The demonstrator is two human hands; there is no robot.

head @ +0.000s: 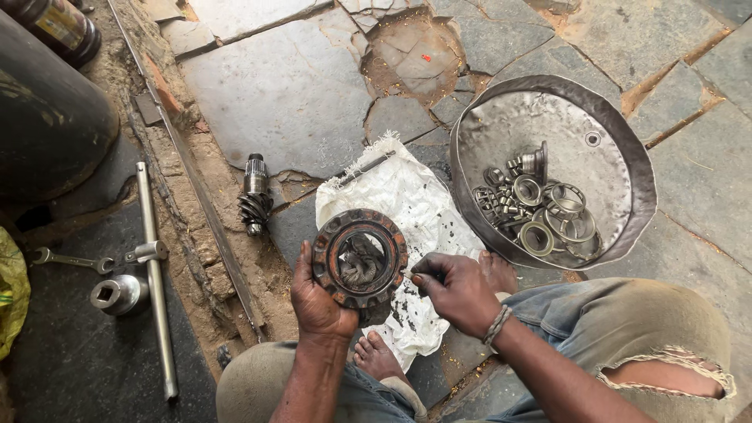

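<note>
Hands grip work: left hand [317, 301] clasps rusty ring [359, 257], right hand [458, 291] pinches something (mostly hidden).

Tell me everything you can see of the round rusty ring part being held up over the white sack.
The ring part is a thick circular metal flange, rust-brown and greasy black, with bolt holes spaced round its face and a wide central opening. Its face is turned up toward the camera. The left hand grips its lower left rim; the right hand holds a thin tool whose tip meets the right rim. Through the opening a grey, dirty surface shows, unclear what. It sits above the stained white sack on the stone floor.
</note>
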